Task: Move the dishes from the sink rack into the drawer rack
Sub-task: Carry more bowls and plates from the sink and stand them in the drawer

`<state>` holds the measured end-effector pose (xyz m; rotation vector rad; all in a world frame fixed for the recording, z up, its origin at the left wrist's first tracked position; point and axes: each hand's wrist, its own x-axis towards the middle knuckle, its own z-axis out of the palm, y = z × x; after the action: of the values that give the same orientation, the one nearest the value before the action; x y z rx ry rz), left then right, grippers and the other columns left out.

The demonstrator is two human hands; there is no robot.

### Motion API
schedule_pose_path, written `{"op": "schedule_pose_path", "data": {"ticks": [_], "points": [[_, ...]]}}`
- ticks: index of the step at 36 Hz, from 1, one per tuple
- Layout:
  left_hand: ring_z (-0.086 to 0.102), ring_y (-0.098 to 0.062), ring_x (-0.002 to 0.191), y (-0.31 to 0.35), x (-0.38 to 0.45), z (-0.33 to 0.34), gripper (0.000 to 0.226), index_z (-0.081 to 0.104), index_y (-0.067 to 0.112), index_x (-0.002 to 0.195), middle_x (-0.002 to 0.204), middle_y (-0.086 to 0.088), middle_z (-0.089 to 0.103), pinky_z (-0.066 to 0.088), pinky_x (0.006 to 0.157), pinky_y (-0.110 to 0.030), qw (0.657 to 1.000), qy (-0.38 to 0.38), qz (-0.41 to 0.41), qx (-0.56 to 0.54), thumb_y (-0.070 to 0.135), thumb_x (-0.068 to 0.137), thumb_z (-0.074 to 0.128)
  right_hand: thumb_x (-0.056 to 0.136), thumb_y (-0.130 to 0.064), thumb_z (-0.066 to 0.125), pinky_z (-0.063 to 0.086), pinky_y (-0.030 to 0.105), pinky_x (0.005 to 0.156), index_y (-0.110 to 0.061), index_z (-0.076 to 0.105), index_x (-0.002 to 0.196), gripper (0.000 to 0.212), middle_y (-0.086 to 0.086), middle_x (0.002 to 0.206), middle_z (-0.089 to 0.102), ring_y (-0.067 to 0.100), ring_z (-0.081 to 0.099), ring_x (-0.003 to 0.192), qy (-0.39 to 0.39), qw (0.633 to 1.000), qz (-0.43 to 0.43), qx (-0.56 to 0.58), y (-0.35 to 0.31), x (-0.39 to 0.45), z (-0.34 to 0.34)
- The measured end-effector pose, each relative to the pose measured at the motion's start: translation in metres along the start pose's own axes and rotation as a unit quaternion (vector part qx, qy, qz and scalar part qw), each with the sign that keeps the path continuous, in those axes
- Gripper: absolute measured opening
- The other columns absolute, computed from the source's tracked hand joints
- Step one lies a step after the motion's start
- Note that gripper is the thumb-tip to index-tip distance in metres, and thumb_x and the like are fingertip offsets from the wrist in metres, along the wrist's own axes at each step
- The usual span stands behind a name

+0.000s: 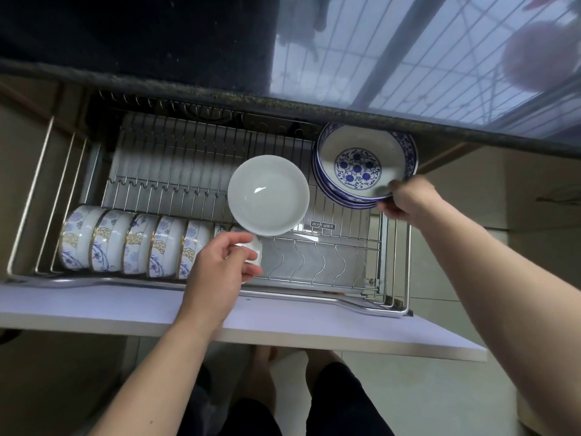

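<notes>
A pulled-out wire drawer rack (176,171) lies below the counter. Several floral bowls (132,243) stand on edge in its front row. My left hand (220,265) grips a small white bowl (254,250) at the right end of that row. A plain white plate (268,195) leans upright just behind it in the middle of the rack. At the rack's back right, my right hand (408,199) pinches the lower rim of a blue-patterned plate (361,162), the front one of a stack of similar plates (327,187).
The dark stone counter edge (283,105) overhangs the drawer's back. The white drawer front (125,309) runs below the rack. Free wavy slots (314,259) lie at the rack's front right. My legs and feet (283,388) are underneath.
</notes>
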<state>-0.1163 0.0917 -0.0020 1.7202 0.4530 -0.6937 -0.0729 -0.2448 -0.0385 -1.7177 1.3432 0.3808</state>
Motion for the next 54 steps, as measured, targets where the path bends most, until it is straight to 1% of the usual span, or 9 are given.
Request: {"op": "schedule_pose_path", "data": {"ticks": [11,17,22,29,34,39,43,46,54], "points": [[0.072,-0.018,0.07,0.002,0.001,0.002,0.025,0.069,0.02,0.104,0.094,-0.01,0.069,0.056,0.07,-0.027,1.0,0.001,-0.013,-0.016,0.005,0.099,0.049,0.1,0.001,0.053,0.059,0.036,0.056,-0.004,0.052,0.091,0.01,0.016,0.078,0.058,0.026,0.06,0.06,-0.019,0.998,0.014,0.062,-0.001,0.001,0.006],[0.071,-0.019,0.071,0.0,0.0,0.002,0.025,0.07,0.021,0.102,0.093,-0.009,0.069,0.055,0.072,-0.03,1.0,0.003,-0.016,-0.015,0.006,0.099,0.05,0.104,-0.026,0.057,0.061,0.034,0.05,0.0,0.055,0.116,0.029,0.017,0.083,0.066,0.025,0.065,0.055,-0.004,0.992,0.018,0.123,0.01,0.001,0.002],[0.07,-0.017,0.07,0.002,-0.002,0.003,0.026,0.07,0.021,0.101,0.094,-0.01,0.069,0.057,0.072,-0.03,1.0,0.014,-0.012,-0.012,0.006,0.098,0.05,0.106,-0.045,0.034,0.056,0.033,0.051,-0.003,0.053,0.1,0.046,0.02,0.076,0.071,0.03,0.066,0.055,0.056,0.986,0.047,0.152,0.035,-0.032,0.018],[0.069,-0.016,0.069,0.003,-0.001,0.002,0.027,0.071,0.022,0.097,0.089,-0.008,0.07,0.054,0.068,-0.029,0.999,0.033,-0.008,-0.016,0.005,0.097,0.05,0.106,-0.043,0.046,0.054,0.031,0.057,-0.009,0.056,0.104,0.035,0.013,0.086,0.067,0.027,0.064,0.061,-0.21,0.977,0.017,-0.004,0.053,-0.099,0.082],[0.068,-0.018,0.07,0.003,-0.002,0.003,0.026,0.07,0.021,0.097,0.087,-0.008,0.07,0.054,0.068,-0.027,0.999,0.043,-0.004,-0.02,0.005,0.097,0.049,0.092,-0.055,0.062,0.064,0.047,0.064,-0.017,0.043,0.14,0.064,0.006,0.12,0.062,0.025,0.072,0.092,-0.212,0.975,0.03,0.05,0.035,-0.094,0.122],[0.069,-0.017,0.07,0.002,-0.001,0.002,0.027,0.071,0.022,0.096,0.084,-0.005,0.07,0.055,0.07,-0.03,0.999,0.044,-0.002,-0.014,0.005,0.097,0.049,0.095,-0.035,0.062,0.061,0.058,0.081,-0.013,0.05,0.13,0.044,0.004,0.108,0.053,0.032,0.062,0.105,-0.211,0.961,0.089,0.154,0.016,-0.078,0.14],[0.07,-0.017,0.07,0.001,-0.001,0.002,0.027,0.071,0.023,0.095,0.083,-0.003,0.071,0.059,0.074,-0.034,0.999,0.045,-0.001,-0.012,0.006,0.096,0.05,0.098,-0.017,0.052,0.063,0.047,0.069,-0.014,0.05,0.122,0.024,0.006,0.106,0.058,0.033,0.067,0.102,-0.189,0.961,0.085,0.182,0.01,-0.075,0.146],[0.071,-0.018,0.071,0.001,-0.001,0.001,0.028,0.071,0.025,0.094,0.082,-0.001,0.072,0.059,0.074,-0.035,0.999,0.048,0.003,-0.009,0.007,0.095,0.05,0.09,-0.018,0.053,0.064,0.053,0.069,-0.014,0.05,0.114,0.025,0.011,0.112,0.064,0.033,0.072,0.083,-0.11,0.99,0.048,0.075,0.008,-0.073,0.15],[0.071,-0.017,0.07,-0.001,0.0,0.0,0.028,0.071,0.023,0.095,0.084,-0.004,0.071,0.06,0.075,-0.036,0.999,0.045,0.002,-0.011,0.006,0.096,0.05,0.098,-0.03,0.05,0.05,0.036,0.091,-0.004,0.065,0.12,0.037,0.018,0.123,0.068,0.038,0.063,0.115,0.012,0.959,-0.107,-0.262,0.005,-0.078,0.142]]}}
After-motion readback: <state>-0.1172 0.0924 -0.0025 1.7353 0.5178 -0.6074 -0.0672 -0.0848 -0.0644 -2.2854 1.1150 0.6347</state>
